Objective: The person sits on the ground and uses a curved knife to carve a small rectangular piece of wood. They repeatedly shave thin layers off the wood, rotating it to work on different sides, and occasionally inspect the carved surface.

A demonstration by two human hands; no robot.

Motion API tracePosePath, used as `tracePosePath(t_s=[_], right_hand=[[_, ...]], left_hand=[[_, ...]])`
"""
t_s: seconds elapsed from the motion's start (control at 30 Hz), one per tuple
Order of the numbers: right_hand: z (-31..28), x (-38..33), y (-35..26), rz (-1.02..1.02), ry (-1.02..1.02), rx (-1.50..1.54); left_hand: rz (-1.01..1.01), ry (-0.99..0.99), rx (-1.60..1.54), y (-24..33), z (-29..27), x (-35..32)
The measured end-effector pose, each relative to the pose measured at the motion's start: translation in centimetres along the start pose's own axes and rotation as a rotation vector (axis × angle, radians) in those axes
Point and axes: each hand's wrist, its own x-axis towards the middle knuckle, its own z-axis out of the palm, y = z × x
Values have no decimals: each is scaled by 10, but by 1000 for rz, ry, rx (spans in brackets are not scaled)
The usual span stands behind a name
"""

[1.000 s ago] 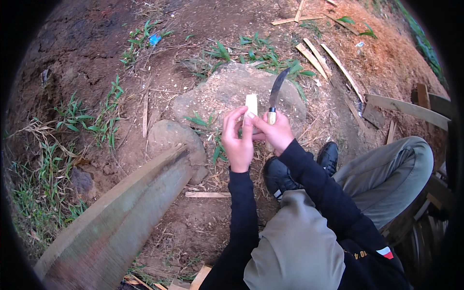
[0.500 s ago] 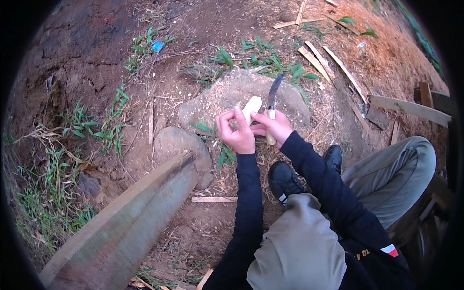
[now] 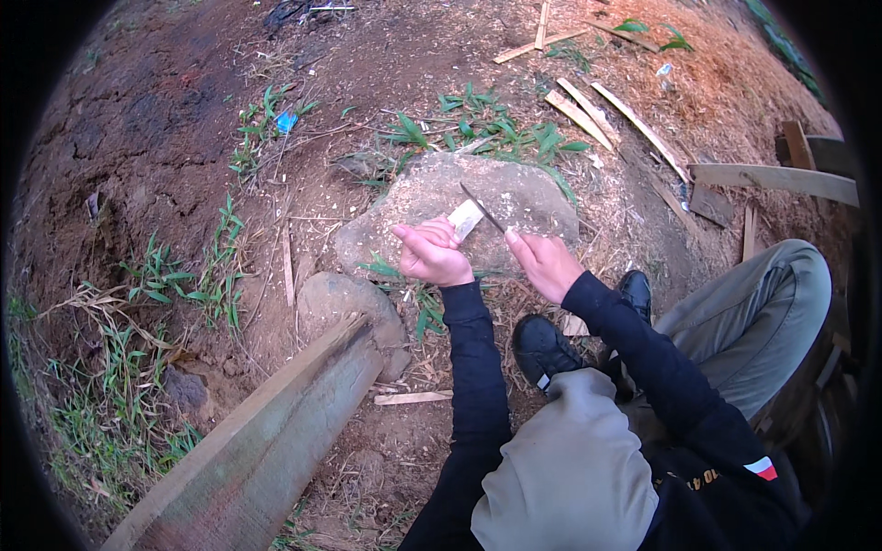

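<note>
My left hand (image 3: 435, 254) is closed round a small pale piece of wood (image 3: 466, 217), whose far end sticks out past the fingers toward the flat stone (image 3: 413, 197). In my right hand (image 3: 549, 264) is a knife (image 3: 484, 208) with a dark, curved blade. The thumb lies along the top of the grip, and the fingers hide the handle. The blade slants up and left, across the wood's right side or just over it; whether it touches cannot be told. Both hands are over the near edge of the stone.
A thick wooden beam (image 3: 248, 441) slants in from the lower left, its end by a smaller rock (image 3: 344, 308). Wood strips (image 3: 640, 130) lie at the far right, near a board (image 3: 774, 181). My black shoe (image 3: 544, 349) stands right of the hands. Grass (image 3: 501, 129) grows behind the stone.
My right hand has shifted from beside the left hand to the right, and the knife now points up-left over the wood. The left hand has turned and wrapped round the wood.
</note>
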Motion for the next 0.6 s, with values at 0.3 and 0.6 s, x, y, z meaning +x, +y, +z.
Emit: tracePosePath(t_s=[0.3,0.6], right_hand=[[7,-8,-8,-109,-38,-337],[15,-7,13,-344,-80,-739]], left_hand=[[49,54,42,0,6,-9],[37,88,105,-2,9,-8]])
